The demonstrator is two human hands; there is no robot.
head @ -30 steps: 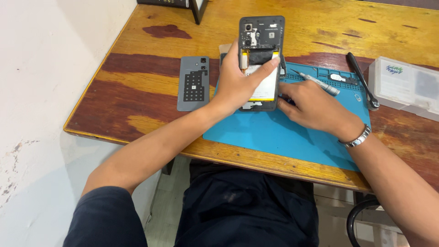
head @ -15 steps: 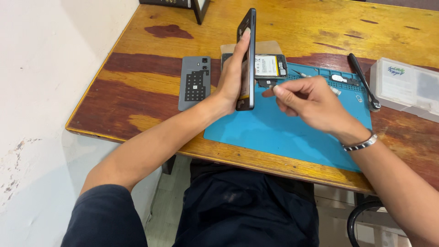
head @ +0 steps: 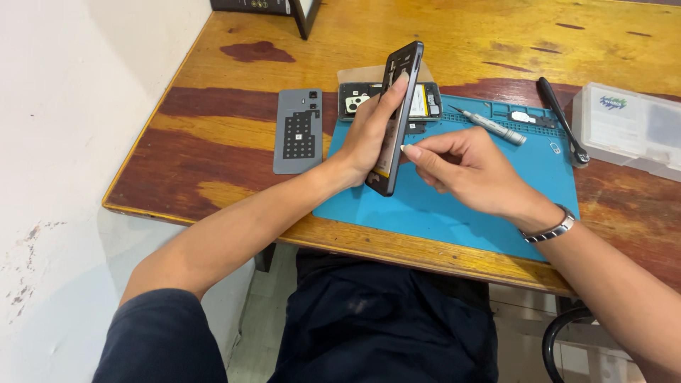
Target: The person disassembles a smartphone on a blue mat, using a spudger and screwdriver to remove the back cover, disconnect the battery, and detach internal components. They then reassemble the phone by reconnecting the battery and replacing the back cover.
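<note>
My left hand [head: 369,135] grips a black phone frame [head: 399,106] and holds it on edge above the blue work mat [head: 454,206]. My right hand [head: 461,170] sits just right of it, with thumb and forefinger pinched together at the frame's inner side; whether they hold anything is too small to see. Behind the frame, an opened phone body [head: 425,101] with a battery lies flat at the mat's far edge. A grey back cover [head: 299,130] lies inside-up on the wooden table, left of my left hand.
A grey screwdriver [head: 493,127] and a black tool [head: 562,119] lie on the mat's far right part, with small loose parts [head: 523,117] between them. A translucent plastic box [head: 628,130] stands at the right. A dark box [head: 306,14] stands at the table's [head: 461,42] back.
My left hand lifted the phone frame off the phone body and turned it on edge. My right hand rose from the mat and moved to the frame's inner side.
</note>
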